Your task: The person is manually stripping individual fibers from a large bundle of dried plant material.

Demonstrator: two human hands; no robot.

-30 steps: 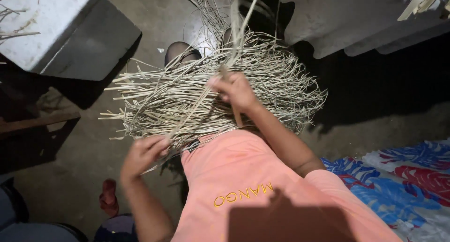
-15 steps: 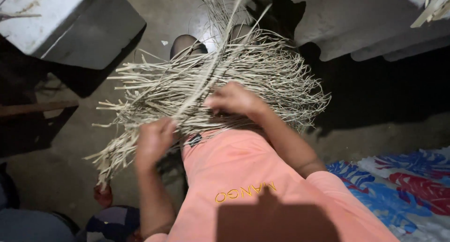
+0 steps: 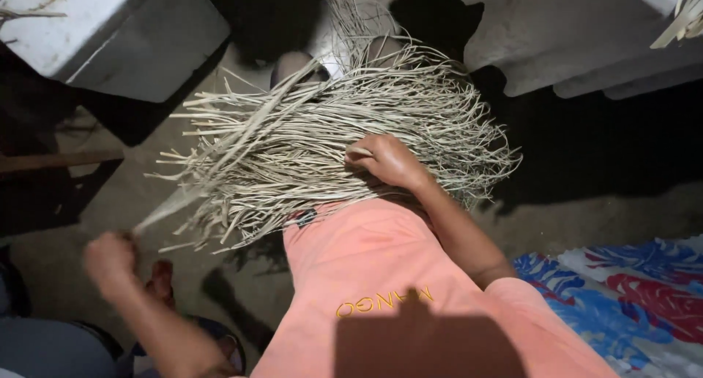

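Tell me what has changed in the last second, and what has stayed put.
The left hand has swung out and down to the left, away from the bundle of dried strips, pulling one long strip out with it; that motion is blurred. The right hand has settled lower, pressing on the bundle. The bundle stays across the lap, and the grey blocks and patterned cloth are unmoved.

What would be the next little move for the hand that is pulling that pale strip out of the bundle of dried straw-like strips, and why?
Probably keep drawing the left hand outward until the single pale flat strip slides free. The strip runs taut from that fist back into the bundle of dried straw-coloured strips, so its far end looks buried among them, while the right hand presses down on the bundle, holding the rest in place.
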